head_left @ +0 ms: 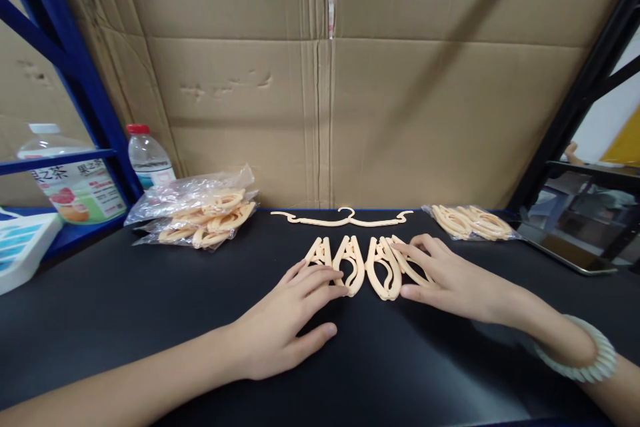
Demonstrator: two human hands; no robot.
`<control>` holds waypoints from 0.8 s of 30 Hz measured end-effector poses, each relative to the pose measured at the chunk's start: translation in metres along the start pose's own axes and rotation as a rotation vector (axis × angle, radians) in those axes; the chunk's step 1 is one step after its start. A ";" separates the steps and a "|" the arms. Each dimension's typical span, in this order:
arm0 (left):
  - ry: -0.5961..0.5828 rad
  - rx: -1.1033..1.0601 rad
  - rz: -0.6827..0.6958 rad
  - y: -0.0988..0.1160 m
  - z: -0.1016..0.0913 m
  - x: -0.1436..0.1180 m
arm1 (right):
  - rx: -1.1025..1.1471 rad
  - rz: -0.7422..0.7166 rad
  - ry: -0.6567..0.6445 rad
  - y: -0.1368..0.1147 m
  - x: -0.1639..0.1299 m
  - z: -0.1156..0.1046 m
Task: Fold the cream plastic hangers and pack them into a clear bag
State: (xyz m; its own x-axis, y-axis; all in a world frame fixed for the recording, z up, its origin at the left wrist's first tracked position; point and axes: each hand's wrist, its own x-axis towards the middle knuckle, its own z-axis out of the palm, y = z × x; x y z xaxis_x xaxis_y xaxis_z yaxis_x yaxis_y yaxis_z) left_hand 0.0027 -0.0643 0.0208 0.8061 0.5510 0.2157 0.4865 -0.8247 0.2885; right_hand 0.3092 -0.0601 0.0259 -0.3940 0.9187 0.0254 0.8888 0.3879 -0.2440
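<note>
Cardboard walls back my black counter. 4 folded peach hangers lie in a row at its middle, just in front of 1 unfolded hanger. My left hand rests flat, fingers spread on the row's left end; my right hand lies open on its right end, gripping nothing. A sideways nudge could scatter the row, I judge.

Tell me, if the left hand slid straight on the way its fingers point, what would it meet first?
The left hand already rests its fingertips on the row of folded peach clips. Past them, probably the right hand, though depth is unclear.
</note>
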 end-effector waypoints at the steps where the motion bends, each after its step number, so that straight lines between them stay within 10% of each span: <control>1: 0.005 0.003 -0.007 -0.001 0.001 -0.001 | -0.011 -0.032 -0.021 -0.002 -0.002 -0.001; 7: -0.091 0.045 -0.030 0.000 0.004 -0.005 | -0.020 -0.098 -0.201 -0.012 -0.008 0.007; 24: -0.131 0.068 -0.074 -0.008 -0.003 -0.007 | -0.070 -0.120 -0.001 -0.037 0.009 0.032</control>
State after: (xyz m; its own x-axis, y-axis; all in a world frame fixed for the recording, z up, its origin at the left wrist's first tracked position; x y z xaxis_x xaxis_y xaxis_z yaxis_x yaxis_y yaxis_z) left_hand -0.0077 -0.0613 0.0201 0.8024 0.5925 0.0716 0.5639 -0.7919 0.2343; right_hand 0.2653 -0.0687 0.0044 -0.4991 0.8651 0.0494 0.8492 0.4997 -0.1708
